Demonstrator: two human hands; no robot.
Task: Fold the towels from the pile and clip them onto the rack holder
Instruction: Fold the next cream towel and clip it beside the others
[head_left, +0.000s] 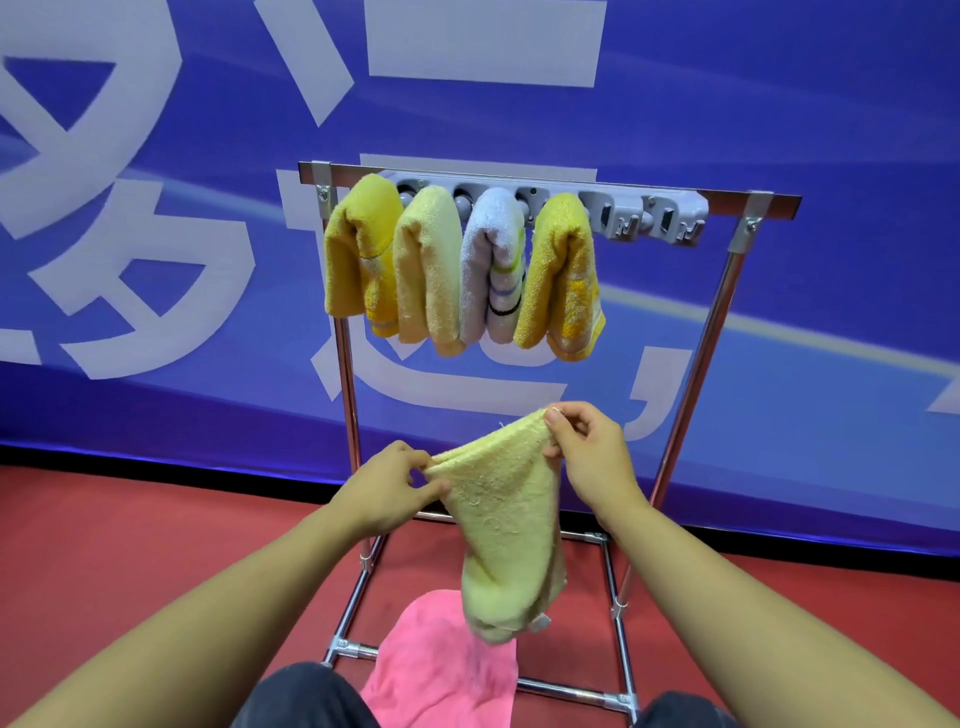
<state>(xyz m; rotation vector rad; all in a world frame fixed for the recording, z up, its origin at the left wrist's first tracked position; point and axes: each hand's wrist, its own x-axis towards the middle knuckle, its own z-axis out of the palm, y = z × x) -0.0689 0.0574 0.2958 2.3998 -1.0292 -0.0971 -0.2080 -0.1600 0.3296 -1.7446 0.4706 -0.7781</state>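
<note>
Pale yellow towel (506, 525) hangs, seemingly folded, below four clipped towels (462, 270).

An indoor demonstration or exhibition space: beyond the fingers (558, 415) hangs a large blue printed banner (779, 130) with white characters, and red matting (130, 545) covers the floor beneath them.

Head cam, looks down-fwd, seemingly close.

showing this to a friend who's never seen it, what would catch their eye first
Probably the four folded towels clipped in a row on the grey rack holder, two deep yellow, one pale yellow, one white striped. Below them, the left hand and right hand pinch a pale yellow towel that hangs over a pink towel on the red floor.
</note>
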